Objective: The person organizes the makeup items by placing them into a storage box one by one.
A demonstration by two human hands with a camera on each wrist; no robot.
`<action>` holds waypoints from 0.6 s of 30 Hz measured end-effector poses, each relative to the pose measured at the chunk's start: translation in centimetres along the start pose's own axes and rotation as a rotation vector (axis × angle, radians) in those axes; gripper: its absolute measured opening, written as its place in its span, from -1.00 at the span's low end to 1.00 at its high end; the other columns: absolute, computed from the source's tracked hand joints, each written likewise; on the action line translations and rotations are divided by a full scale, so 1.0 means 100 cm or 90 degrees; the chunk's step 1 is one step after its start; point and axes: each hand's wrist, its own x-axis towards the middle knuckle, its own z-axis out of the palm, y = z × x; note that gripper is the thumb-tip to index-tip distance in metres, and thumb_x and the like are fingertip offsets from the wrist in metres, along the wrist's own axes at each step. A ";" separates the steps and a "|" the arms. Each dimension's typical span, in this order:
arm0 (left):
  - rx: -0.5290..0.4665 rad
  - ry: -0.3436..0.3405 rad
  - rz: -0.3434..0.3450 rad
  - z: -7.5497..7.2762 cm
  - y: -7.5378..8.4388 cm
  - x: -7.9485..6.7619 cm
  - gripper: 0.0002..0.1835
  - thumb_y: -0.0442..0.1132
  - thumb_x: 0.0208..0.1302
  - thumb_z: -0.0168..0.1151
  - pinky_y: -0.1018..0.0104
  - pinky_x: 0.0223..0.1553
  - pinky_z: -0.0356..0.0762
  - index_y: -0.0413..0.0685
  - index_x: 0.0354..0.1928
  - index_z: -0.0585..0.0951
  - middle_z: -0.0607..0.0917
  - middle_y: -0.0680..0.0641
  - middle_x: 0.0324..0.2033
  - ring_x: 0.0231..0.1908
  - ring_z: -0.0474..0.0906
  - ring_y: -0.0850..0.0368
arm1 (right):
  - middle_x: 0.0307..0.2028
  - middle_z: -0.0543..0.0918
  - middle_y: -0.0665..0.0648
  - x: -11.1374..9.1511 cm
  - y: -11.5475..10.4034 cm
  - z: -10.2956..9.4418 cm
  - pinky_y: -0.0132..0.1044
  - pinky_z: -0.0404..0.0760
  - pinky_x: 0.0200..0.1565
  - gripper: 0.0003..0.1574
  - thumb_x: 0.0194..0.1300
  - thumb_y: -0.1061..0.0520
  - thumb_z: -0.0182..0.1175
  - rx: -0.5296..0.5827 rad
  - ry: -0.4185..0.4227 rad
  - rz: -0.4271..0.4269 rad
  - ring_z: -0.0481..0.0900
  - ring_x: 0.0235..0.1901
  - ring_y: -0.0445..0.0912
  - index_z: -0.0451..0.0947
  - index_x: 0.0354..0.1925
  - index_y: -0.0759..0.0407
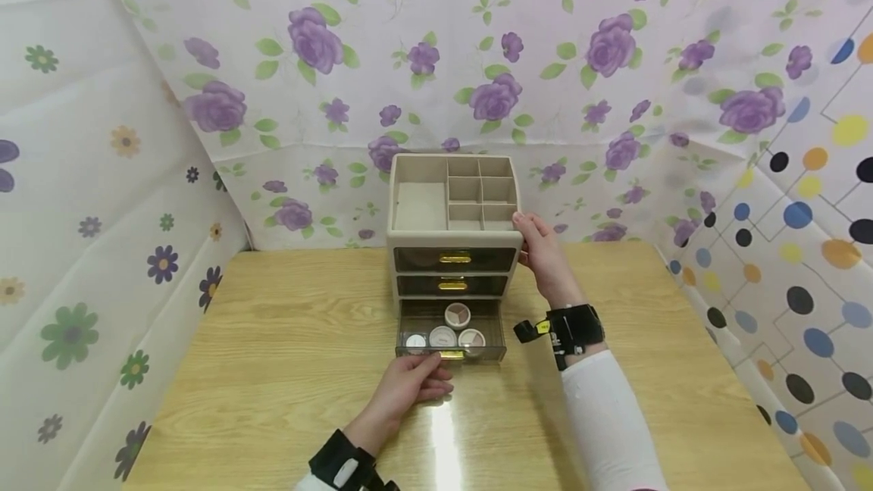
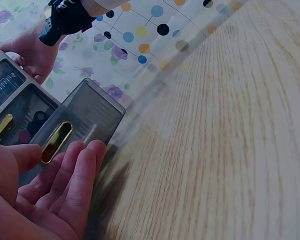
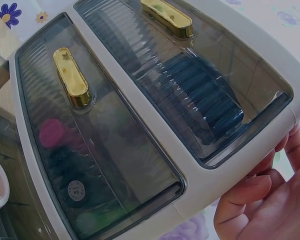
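Note:
A beige desktop organizer (image 1: 455,235) with smoky clear drawers stands on the wooden table. Its bottom drawer (image 1: 450,328) is pulled out and holds several small round cosmetic pots (image 1: 458,315). My left hand (image 1: 405,389) is at that drawer's front; thumb and fingers pinch the gold handle (image 2: 56,143), the other fingers extending below it. With my right hand (image 1: 546,258) I hold the organizer's right side near its top front corner, fingers bent against the wall (image 3: 290,117). The two upper drawers are closed; dark items and a pink round thing (image 3: 52,132) show through their fronts.
The organizer's top tray (image 1: 420,203) has one large compartment and several small ones. Bare wood table (image 1: 293,332) extends on both sides. Flowered cloth (image 1: 423,59) hangs behind, and dotted cloth (image 1: 805,264) on the right. Each wrist wears a black strap (image 1: 576,330).

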 end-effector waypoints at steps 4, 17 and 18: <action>-0.006 0.002 0.003 0.001 0.001 0.001 -0.51 -0.15 0.67 0.15 0.31 -0.15 0.75 -0.61 0.13 0.59 0.81 -0.25 -0.18 -0.23 0.82 0.04 | -0.33 0.57 0.01 0.001 -0.002 0.000 -0.27 0.56 -0.19 -0.57 0.64 -0.23 0.15 -0.003 -0.001 0.003 0.62 -0.28 -0.15 0.43 -0.26 0.03; -0.003 0.013 0.001 0.002 -0.001 0.000 -0.53 -0.15 0.67 0.16 0.27 -0.13 0.76 -0.60 0.11 0.61 0.81 -0.28 -0.18 -0.22 0.82 0.01 | -0.33 0.58 0.02 0.000 0.001 -0.002 -0.26 0.56 -0.19 -0.54 0.61 -0.26 0.17 -0.004 -0.005 -0.005 0.62 -0.28 -0.14 0.45 -0.25 0.05; -0.003 0.011 0.004 0.002 -0.002 0.000 -0.53 -0.15 0.67 0.15 0.26 -0.13 0.76 -0.60 0.12 0.60 0.80 -0.28 -0.18 -0.22 0.82 0.01 | -0.33 0.57 0.02 0.000 0.002 -0.002 -0.26 0.57 -0.19 -0.55 0.61 -0.26 0.18 -0.004 -0.006 -0.007 0.62 -0.28 -0.14 0.45 -0.25 0.05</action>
